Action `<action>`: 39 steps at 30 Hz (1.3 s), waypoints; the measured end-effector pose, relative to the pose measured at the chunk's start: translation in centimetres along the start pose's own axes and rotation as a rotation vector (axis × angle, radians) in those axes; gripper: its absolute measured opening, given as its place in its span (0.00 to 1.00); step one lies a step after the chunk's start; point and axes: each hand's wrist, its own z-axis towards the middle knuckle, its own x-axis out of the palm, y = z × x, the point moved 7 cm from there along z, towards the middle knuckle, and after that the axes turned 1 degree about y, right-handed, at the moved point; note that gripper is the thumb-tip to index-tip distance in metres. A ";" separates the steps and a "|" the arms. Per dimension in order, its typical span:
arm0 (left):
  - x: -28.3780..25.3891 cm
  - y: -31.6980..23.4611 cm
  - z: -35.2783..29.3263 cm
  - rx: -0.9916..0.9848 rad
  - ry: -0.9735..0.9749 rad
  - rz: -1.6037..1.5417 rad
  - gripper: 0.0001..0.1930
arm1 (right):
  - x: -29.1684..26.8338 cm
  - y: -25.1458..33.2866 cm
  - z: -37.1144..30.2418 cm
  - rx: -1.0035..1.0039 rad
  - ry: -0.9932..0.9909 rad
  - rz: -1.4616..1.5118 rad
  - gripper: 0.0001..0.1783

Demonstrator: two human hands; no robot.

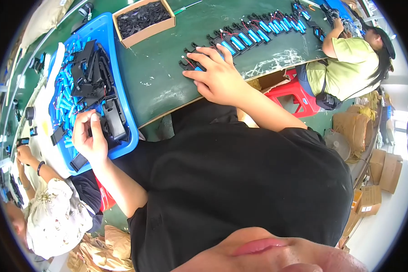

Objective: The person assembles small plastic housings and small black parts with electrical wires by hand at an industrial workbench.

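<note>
My left hand (89, 138) is over the near part of a blue plastic tub (130, 131). Its fingers are curled toward the thumb, and whatever they may hold is hidden. Beside it in the tub lie black plastic housings (114, 119) and many blue cylindrical battery cells (64, 100). My right hand (220, 79) rests with fingers spread over the near end of a row of small black holders with blue cells and red wires (245, 40). Part of one assembly (196, 66) shows under its fingertips.
A cardboard box (147, 31) of small black parts stands behind the tub, with a green-handled screwdriver (186, 7) beside it. One co-worker (353, 63) sits at the right, near a red stool (297, 97); another (54, 213) works at the left. Cartons (371, 199) line the right.
</note>
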 end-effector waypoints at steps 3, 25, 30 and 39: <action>0.0 0.2 0.0 0.004 0.021 -0.022 0.04 | -1.3 -0.9 -1.0 -0.007 -0.028 0.019 0.21; 26.1 -12.3 -3.7 0.242 0.528 0.353 0.30 | -4.6 -15.1 -5.8 0.347 -0.453 0.240 0.17; 30.5 -10.1 -1.5 0.079 0.537 0.483 0.45 | -6.8 -25.9 -9.7 0.643 -0.678 -0.045 0.26; 38.3 -12.2 2.1 -0.016 0.457 0.608 0.66 | -6.3 -37.7 -9.5 1.036 -0.139 -0.352 0.54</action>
